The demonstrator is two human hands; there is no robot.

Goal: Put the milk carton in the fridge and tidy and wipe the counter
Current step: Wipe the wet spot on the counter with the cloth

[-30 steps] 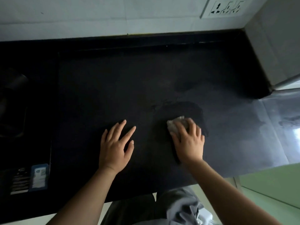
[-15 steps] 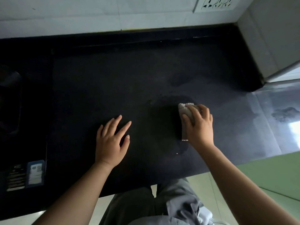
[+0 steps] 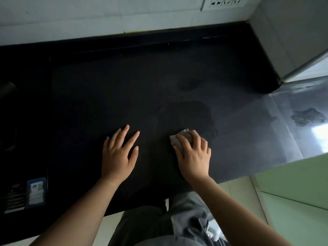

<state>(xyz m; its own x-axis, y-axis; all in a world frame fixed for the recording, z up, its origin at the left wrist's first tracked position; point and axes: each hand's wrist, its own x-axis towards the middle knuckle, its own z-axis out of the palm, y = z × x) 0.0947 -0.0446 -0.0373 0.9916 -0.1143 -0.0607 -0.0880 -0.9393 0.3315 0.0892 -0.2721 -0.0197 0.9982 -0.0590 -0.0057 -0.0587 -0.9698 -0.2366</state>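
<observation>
Wiping step: right hand (image 3: 192, 153) pressing cloth (image 3: 179, 139) flat on dark table (image 3: 106, 96), centre-right, by wet patch (image 3: 193, 112); left hand (image 3: 118, 153) splayed, holding nothing, prob bracing

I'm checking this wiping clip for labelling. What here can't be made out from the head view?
- Cloth: mostly covered by the right hand; its full shape is hidden.
- Wall socket: cut off by the top edge.
- Dark object at far left: lost in shadow, unidentifiable.
- Sticker labels: print too small to read.
- Milk carton and fridge: not in view.
</observation>
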